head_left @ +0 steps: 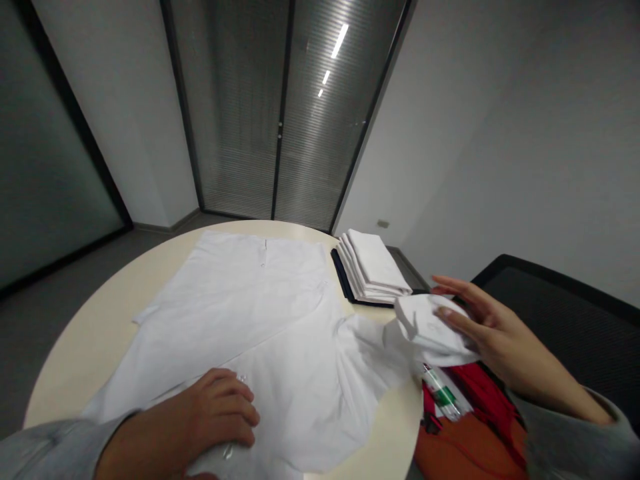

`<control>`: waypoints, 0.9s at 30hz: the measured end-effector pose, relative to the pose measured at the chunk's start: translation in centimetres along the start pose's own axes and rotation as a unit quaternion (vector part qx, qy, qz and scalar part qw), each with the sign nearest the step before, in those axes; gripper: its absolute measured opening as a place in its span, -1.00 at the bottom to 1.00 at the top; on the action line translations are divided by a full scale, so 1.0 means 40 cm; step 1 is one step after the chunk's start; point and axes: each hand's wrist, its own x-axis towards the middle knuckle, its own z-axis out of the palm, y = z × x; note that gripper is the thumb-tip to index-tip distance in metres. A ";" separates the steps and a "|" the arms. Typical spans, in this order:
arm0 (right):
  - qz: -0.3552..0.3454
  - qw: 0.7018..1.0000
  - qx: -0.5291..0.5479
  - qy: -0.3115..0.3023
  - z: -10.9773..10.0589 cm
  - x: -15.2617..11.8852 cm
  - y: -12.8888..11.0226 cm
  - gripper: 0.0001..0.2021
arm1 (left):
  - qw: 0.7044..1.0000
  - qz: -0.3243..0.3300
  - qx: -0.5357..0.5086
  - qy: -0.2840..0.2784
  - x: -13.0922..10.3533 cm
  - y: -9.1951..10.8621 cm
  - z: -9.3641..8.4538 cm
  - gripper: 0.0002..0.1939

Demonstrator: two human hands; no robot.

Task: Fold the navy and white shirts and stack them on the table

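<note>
A white shirt [225, 307] with buttons lies spread over the round table. On its front near the table's near edge rests my left hand [200, 417], fingers laid out flat on the cloth beside clear buttons. My right hand [480, 320] pinches the shirt's cuff [433, 327] between thumb and fingers, off the table's right side. From the cuff the sleeve [373, 347] runs back, creased, to the body of the shirt. The far fingers of my right hand are partly hidden behind the cuff.
A stack of folded white cloth [377, 263] sits on a dark folded piece [343, 277] at the table's right rim. Beside the pale round table [95, 320], an orange seat [450, 447] carries a red bag [475, 383] and a clear-and-green package [445, 397]. A black mesh chair [555, 313] stands right.
</note>
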 end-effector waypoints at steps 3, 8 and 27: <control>-0.005 0.989 0.097 -0.112 0.096 0.025 -0.042 -0.42 | 0.999 -0.013 -0.044 0.020 0.013 0.010 0.011 -0.68; -0.058 0.974 0.149 -0.159 0.246 0.092 -0.113 -0.47 | 0.966 -0.142 -0.166 0.142 0.003 -0.005 0.013 -0.59; -0.242 0.932 -0.196 -0.185 0.358 -0.127 0.021 -0.07 | 0.766 -0.226 -0.413 0.438 0.182 -0.095 -0.172 -0.59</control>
